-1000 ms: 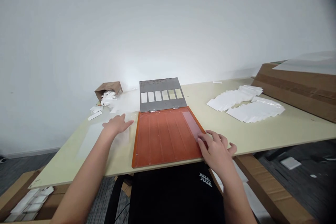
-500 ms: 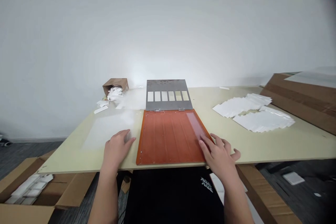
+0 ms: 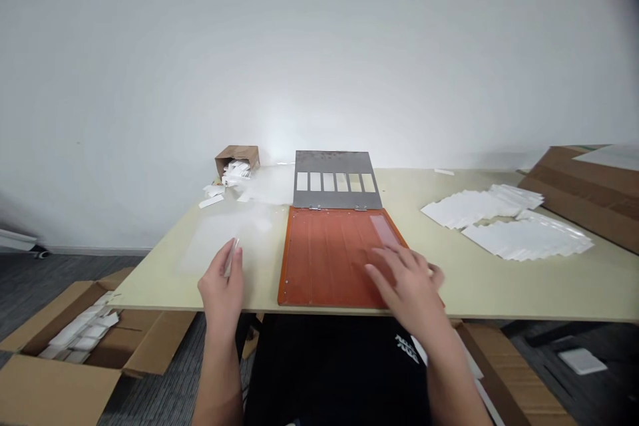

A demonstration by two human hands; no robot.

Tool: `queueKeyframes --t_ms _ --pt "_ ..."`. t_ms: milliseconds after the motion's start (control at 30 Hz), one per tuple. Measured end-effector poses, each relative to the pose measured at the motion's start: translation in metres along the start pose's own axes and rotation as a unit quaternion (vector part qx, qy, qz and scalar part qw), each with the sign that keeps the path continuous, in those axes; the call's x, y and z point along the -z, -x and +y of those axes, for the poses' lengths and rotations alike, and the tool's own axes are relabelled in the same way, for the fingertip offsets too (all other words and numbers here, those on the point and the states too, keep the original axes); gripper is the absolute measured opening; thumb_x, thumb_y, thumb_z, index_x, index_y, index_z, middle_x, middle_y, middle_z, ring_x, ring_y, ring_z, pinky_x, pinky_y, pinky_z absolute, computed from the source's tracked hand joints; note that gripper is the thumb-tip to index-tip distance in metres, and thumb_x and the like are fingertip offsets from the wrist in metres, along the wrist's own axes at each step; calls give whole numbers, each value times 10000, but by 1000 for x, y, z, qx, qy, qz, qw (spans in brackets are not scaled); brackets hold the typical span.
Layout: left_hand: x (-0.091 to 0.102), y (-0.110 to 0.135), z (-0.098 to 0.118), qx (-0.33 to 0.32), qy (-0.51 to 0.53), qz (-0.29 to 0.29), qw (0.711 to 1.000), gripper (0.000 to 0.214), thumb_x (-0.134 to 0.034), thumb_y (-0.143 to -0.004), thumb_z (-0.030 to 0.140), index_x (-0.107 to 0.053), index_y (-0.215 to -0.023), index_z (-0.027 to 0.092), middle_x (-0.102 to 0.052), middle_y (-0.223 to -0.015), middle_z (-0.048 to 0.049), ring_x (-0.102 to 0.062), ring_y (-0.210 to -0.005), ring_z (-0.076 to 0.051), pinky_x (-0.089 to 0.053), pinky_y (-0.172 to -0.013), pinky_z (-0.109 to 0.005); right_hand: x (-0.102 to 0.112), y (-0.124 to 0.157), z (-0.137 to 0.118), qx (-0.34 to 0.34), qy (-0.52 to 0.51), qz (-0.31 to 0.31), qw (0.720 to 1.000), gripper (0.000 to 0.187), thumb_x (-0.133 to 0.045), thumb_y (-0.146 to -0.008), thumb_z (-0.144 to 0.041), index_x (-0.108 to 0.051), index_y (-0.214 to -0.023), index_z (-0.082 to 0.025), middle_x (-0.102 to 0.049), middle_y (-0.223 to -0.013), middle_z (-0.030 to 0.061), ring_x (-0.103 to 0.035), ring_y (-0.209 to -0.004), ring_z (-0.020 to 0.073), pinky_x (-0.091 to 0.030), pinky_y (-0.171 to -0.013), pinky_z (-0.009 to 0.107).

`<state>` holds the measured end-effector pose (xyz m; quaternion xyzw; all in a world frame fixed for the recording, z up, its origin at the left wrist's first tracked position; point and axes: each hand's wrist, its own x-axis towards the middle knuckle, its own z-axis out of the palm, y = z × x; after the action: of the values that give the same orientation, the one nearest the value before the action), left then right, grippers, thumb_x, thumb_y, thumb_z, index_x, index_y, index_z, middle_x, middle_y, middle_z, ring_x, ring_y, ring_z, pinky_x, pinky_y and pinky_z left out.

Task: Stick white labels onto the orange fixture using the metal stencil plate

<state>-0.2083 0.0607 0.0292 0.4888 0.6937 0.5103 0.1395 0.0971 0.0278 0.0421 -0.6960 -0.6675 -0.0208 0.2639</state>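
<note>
My left hand (image 3: pixel 222 283) is raised over the table's left part, its thumb and fingers pinching a thin translucent strip (image 3: pixel 231 256). An orange-red board (image 3: pixel 324 259) with shallow lengthwise grooves lies in front of me. Hinged to its far edge is a grey metal plate (image 3: pixel 332 160) with a row of several rectangular openings. A pale clear strip (image 3: pixel 383 229) lies along the board's right side. Over the board's lower right, my right hand (image 3: pixel 412 286) has its fingers apart and slightly blurred, close to that strip. Whether it touches the board I cannot tell.
Two fanned stacks of white sheets (image 3: pixel 529 236) lie on the right, before a large cardboard box (image 3: pixel 594 180). A small carton (image 3: pixel 237 152) spills white pieces at the back left. Translucent film (image 3: pixel 207 236) covers the table's left. An open cardboard box (image 3: pixel 144 339) stands below.
My left hand has turned upward, and the pinched strip now shows. The right hand has shifted over the board with its fingers off the clear strip's near end. The whole view has swung slightly left.
</note>
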Motion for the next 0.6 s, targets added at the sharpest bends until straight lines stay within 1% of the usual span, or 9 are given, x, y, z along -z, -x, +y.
queueKeyframes --t_ms 67,133,167,233,300,400,467,533,600 --pt "-1 7 3 11 100 14 995 474 -464 -904 565 -585 -1257 273 -621 -1343 -44 -556 -1271 -222 -416 -1123 -376 -1 -6 -37 98 -80 -34 991 326 -464 -958 -447 -648 -1175 -289 -615 -1308 67 -516 -1206 253 -297 -1049 488" --pt "-3 13 7 17 191 12 981 483 -474 -903 557 -552 -1287 275 -599 -1370 -54 -568 -1258 -230 -445 -1101 -396 -6 -14 -79 179 -177 -85 964 303 -508 -949 -419 -650 -1168 -264 -656 -1244 54 -564 -1164 214 -367 -1030 403" --pt "-5 14 8 24 224 6 974 487 -474 -903 551 -537 -1302 279 -582 -1391 -58 -569 -1258 -238 -464 -1084 -408 -11 -18 -100 200 -220 -114 948 303 -520 -946 -406 -645 -1176 -254 -663 -1229 47 -577 -1150 200 -398 -1015 370" --pt "-7 17 11 48 268 -16 962 486 -488 -891 542 -538 -1299 283 -553 -1422 -65 -553 -1276 -253 -503 -1037 -407 -23 -23 -134 205 -289 -139 925 356 -515 -947 -406 -609 -1240 -226 -659 -1234 58 -590 -1142 197 -441 -989 348" --pt "-8 20 13 81 310 -49 946 473 -513 -865 557 -587 -1238 276 -568 -1405 -78 -545 -1285 -263 -530 -992 -393 -37 -23 -156 189 -337 -147 910 413 -484 -960 -407 -546 -1322 -218 -619 -1300 71 -586 -1158 194 -460 -985 346" --pt "-10 24 16 129 414 -89 897 555 -520 -807 670 -661 -1117 232 -660 -1267 -118 -616 -1187 -287 -553 -929 -422 -55 -14 -166 170 -370 -119 906 452 -505 -947 -409 -509 -1353 -208 -583 -1335 85 -574 -1177 202 -476 -989 362" --pt "-12 28 18 150 478 -81 861 559 -618 -738 676 -695 -1019 199 -719 -1112 -106 -679 -1039 -266 -574 -853 -398 -63 -7 -162 170 -369 -95 909 448 -541 -927 -382 -517 -1340 -209 -577 -1336 89 -563 -1191 216 -479 -996 382" --pt "-15 32 20 163 517 -61 838 439 -784 -643 550 -707 -874 184 -736 -949 -48 -694 -878 -197 -576 -763 -314 -67 -3 -156 174 -363 -78 912 429 -561 -913 -336 -529 -1323 -212 -579 -1334 90 -563 -1192 224 -482 -999 392" --pt "-17 35 21 175 531 -51 827 349 -871 -570 410 -695 -763 179 -717 -830 5 -671 -757 -136 -559 -690 -248 -68 -2 -149 181 -355 -62 915 410 -566 -908 -300 -538 -1306 -207 -593 -1316 95 -573 -1178 225 -494 -984 387"
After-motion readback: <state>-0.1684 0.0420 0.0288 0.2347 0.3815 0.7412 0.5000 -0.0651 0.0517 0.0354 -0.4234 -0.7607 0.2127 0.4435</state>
